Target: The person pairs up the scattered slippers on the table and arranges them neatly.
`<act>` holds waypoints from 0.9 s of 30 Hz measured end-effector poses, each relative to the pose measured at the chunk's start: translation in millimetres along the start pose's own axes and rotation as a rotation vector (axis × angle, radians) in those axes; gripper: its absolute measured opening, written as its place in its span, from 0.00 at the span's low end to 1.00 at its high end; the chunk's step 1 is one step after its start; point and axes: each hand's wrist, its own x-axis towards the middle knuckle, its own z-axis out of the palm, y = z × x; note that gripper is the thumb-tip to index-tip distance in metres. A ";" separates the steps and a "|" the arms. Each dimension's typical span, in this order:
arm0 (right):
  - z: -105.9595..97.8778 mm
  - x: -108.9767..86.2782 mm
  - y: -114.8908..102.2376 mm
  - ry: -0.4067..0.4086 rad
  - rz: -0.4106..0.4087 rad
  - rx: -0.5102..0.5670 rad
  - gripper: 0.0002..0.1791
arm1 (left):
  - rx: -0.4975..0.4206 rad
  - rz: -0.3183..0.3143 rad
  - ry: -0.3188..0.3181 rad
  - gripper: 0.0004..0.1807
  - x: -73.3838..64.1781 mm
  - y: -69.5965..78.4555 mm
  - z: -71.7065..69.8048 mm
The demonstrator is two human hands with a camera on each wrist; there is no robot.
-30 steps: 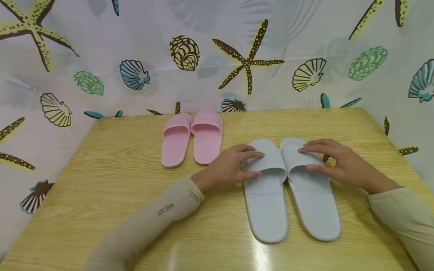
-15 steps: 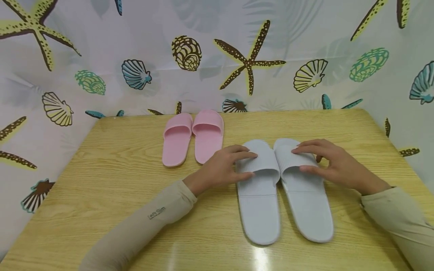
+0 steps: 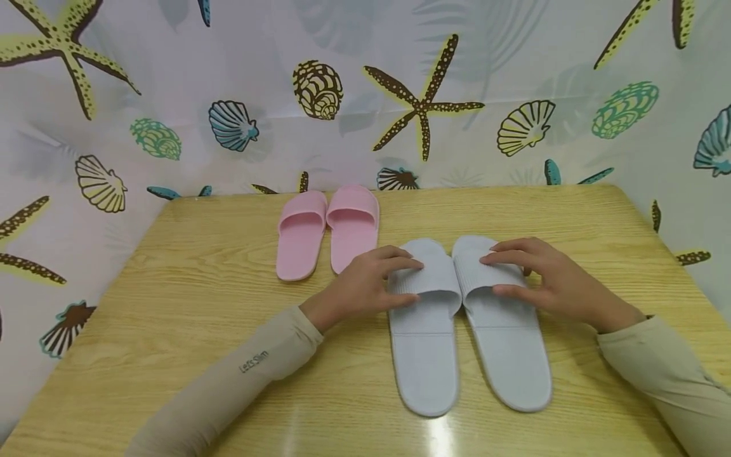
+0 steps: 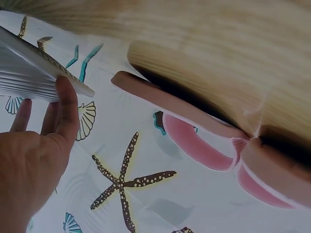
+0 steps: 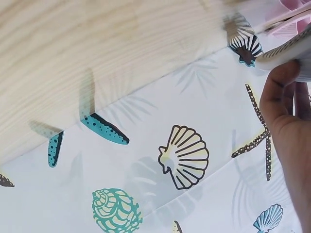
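Note:
Two white slippers lie toe-away on the table in the head view, the left white slipper (image 3: 425,368) and the right white slipper (image 3: 510,368), their straps meeting in the middle. My left hand (image 3: 365,287) holds the left one from its outer side, fingers over the ribbed strap and thumb by the strap's opening. On the far side, my right hand (image 3: 554,287) grips the right slipper's strap the same way. The left wrist view shows bent fingers (image 4: 66,109) against the slipper's edge. In the right wrist view only part of the slipper shows.
A pair of pink slippers, the left pink slipper (image 3: 298,257) and the right pink slipper (image 3: 352,247), stands farther back on the wooden table (image 3: 200,285). My left hand is close to the right pink one. A shell-and-starfish cloth (image 3: 434,139) hangs behind the table.
Both hands and the white slippers have slid left across the table, nearer to the pink pair. The pink slippers have kept their place on the table.

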 end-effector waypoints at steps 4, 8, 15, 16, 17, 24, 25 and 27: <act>2.9 4.7 -2.2 -0.003 0.007 -0.024 0.31 | -0.016 -0.023 0.005 0.26 1.0 -3.8 -2.3; 5.6 9.2 -3.0 0.004 0.023 -0.042 0.30 | -0.023 -0.030 0.008 0.26 4.3 -8.9 -4.5; 9.0 18.6 -3.8 0.034 0.021 -0.030 0.29 | -0.034 -0.035 0.026 0.25 9.8 -19.6 -6.6; 9.6 19.9 -3.6 0.038 0.020 -0.032 0.28 | -0.039 -0.034 0.026 0.24 10.8 -20.9 -7.3; 10.2 21.4 -3.0 0.044 0.016 -0.033 0.28 | -0.045 -0.033 0.026 0.24 12.1 -22.2 -8.0; 11.3 28.8 -1.4 0.093 -0.001 -0.056 0.23 | -0.118 -0.051 0.018 0.24 25.2 -30.1 -13.7; 11.4 29.5 -0.9 0.096 -0.003 -0.058 0.23 | -0.128 -0.053 0.017 0.23 27.0 -31.5 -13.8; 11.6 30.3 -0.1 0.098 -0.003 -0.061 0.23 | -0.147 -0.057 0.010 0.23 30.2 -34.0 -13.7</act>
